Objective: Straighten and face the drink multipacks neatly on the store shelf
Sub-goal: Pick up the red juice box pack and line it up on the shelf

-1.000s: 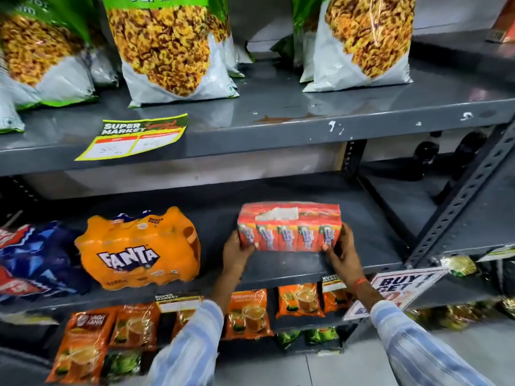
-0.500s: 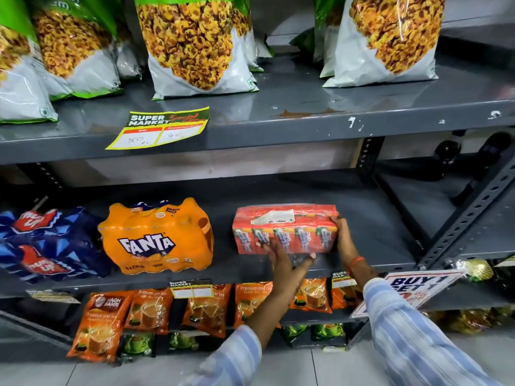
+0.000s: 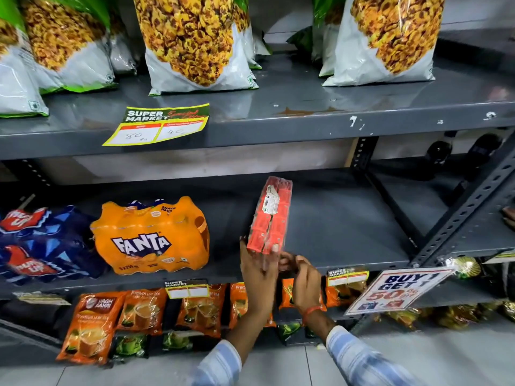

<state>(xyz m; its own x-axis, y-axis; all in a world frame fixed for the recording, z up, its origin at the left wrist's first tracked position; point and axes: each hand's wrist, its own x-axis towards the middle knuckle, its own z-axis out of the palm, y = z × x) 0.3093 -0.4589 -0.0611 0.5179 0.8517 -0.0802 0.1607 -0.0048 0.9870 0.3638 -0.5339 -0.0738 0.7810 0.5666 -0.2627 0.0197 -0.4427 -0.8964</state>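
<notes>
A red juice-carton multipack [image 3: 271, 215] lies on the middle grey shelf [image 3: 348, 227], turned end-on so its long side runs front to back. My left hand [image 3: 257, 271] grips its near end, thumb over the front corner. My right hand [image 3: 302, 280] sits just right of that end, fingers curled at its lower corner; whether it holds the pack is unclear. To the left stands an orange Fanta multipack [image 3: 152, 238], label facing front. A blue Thums Up multipack [image 3: 41, 246] lies at the far left.
Snack bags [image 3: 192, 43] line the upper shelf above a price tag [image 3: 158, 123]. Orange tea packets [image 3: 94, 327] hang below the middle shelf. A "Buy 1 Get 1" sign [image 3: 395, 291] juts out at the right by a slotted diagonal brace [image 3: 468, 210].
The red multipack has been swung from facing front to end-on. My left hand moved from under its front to its near end, and my right hand came off the right side to the front.
</notes>
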